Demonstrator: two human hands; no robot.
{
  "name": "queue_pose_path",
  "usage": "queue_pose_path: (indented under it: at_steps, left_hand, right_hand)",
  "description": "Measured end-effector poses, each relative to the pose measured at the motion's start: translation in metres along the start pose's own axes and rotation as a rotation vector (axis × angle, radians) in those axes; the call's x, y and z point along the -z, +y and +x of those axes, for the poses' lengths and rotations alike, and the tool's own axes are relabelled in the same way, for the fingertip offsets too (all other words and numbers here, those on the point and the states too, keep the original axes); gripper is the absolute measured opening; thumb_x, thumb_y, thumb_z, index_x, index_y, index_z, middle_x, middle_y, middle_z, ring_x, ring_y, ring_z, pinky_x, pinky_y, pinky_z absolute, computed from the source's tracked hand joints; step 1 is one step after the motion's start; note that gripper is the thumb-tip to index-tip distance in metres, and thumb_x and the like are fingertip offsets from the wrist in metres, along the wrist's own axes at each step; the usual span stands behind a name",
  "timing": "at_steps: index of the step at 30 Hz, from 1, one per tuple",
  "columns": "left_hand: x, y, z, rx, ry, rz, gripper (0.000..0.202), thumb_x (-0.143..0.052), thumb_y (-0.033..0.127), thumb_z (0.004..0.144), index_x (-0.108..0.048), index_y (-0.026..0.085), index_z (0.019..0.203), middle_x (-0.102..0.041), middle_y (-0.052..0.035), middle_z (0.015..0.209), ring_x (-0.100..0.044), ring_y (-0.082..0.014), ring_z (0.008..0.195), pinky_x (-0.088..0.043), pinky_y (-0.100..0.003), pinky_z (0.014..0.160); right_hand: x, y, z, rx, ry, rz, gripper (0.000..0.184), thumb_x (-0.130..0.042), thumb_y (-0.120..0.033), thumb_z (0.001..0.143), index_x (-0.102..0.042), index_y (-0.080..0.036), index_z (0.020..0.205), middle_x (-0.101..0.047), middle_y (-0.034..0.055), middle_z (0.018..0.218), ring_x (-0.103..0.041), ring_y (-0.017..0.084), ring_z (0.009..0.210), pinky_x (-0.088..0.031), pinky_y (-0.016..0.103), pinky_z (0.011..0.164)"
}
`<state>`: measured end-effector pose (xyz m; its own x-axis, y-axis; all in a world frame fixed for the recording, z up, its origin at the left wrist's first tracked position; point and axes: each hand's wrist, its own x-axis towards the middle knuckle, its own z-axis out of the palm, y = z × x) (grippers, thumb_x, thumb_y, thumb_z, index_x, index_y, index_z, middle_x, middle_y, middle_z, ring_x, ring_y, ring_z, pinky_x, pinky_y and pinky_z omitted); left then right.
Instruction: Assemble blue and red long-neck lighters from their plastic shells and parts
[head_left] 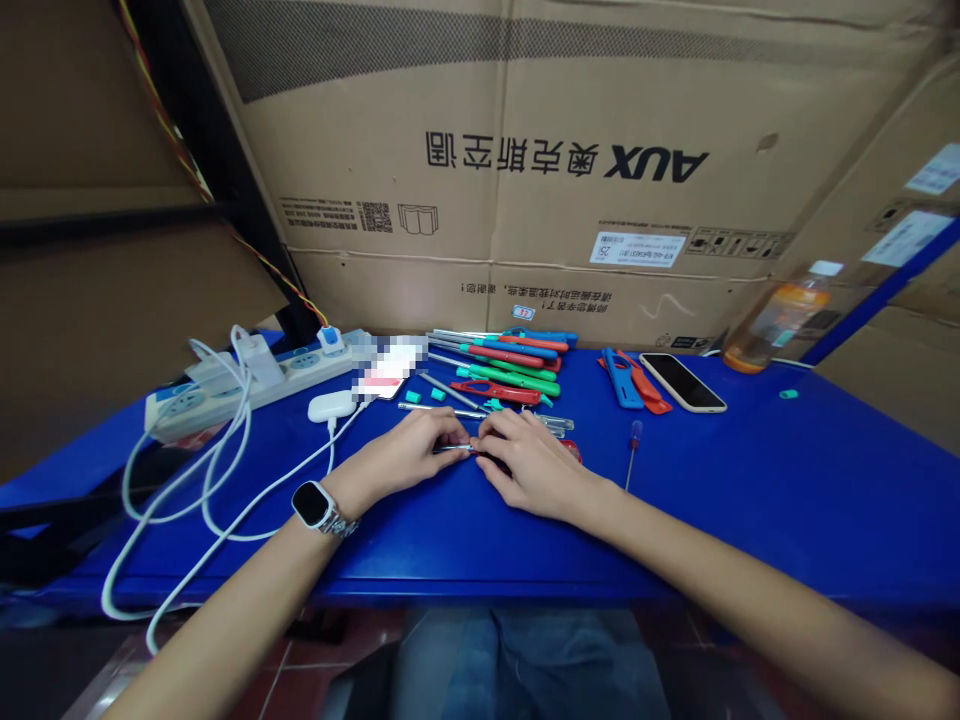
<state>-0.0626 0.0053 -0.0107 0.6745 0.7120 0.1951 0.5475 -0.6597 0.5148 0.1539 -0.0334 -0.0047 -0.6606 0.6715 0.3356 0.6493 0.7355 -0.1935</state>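
Observation:
My left hand (416, 455) is closed in a pinch on a slim metal tube (452, 448), low over the blue table. My right hand (529, 460) meets it fingertip to fingertip, its fingers curled around the red end of the same piece. Red plastic (574, 450) shows past the knuckles of the right hand; most of it is covered. Just beyond the hands lie several long tools with thin metal tubes and coloured handles, among them a green handle (525, 377) and a red handle shell (499, 391). A loose metal tube (442, 411) and small teal caps (438, 395) are near them.
A power strip (300, 365) with looping white cables (217, 490) occupies the left. Farther right are a small screwdriver (634, 440), blue handle shell (621, 380), phone (682, 382) and orange drink bottle (784, 318). A cardboard box (375, 120) walls off the back.

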Motion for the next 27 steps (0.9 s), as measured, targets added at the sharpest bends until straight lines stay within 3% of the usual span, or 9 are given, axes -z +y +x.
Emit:
queue_pose_path:
  at_steps: [7,16,27]
  left_hand:
    - [0.002,0.008,0.001,0.013,0.014,-0.049,0.02,-0.056,0.031,0.093,-0.068,0.016,0.09,-0.064,-0.006,0.093,-0.061,-0.0174,0.081,-0.048,-0.029,0.076]
    - [0.006,0.004,0.001,-0.054,-0.009,-0.017,0.027,-0.053,0.036,0.096,-0.071,0.017,0.09,-0.063,-0.0066,0.091,-0.059,-0.0173,0.079,-0.048,-0.03,0.078]
    - [0.007,0.001,0.001,-0.115,-0.025,0.081,0.032,-0.051,0.039,0.098,-0.074,0.018,0.094,-0.064,-0.0073,0.092,-0.061,-0.0184,0.084,-0.047,-0.03,0.08]
  right_hand:
    - [-0.006,0.001,0.0,0.018,0.02,-0.064,0.018,-0.053,-0.023,0.095,-0.067,-0.015,0.103,-0.061,0.01,0.103,-0.054,0.022,0.094,-0.041,0.039,0.083]
    - [-0.015,0.012,-0.004,0.003,0.081,0.198,0.022,-0.054,-0.022,0.095,-0.066,-0.018,0.114,-0.06,0.0089,0.107,-0.055,0.021,0.102,-0.047,0.041,0.092]
    - [-0.017,0.014,-0.003,-0.017,0.088,0.229,0.02,-0.056,-0.022,0.095,-0.069,-0.019,0.109,-0.061,0.0072,0.104,-0.056,0.02,0.1,-0.046,0.039,0.094]
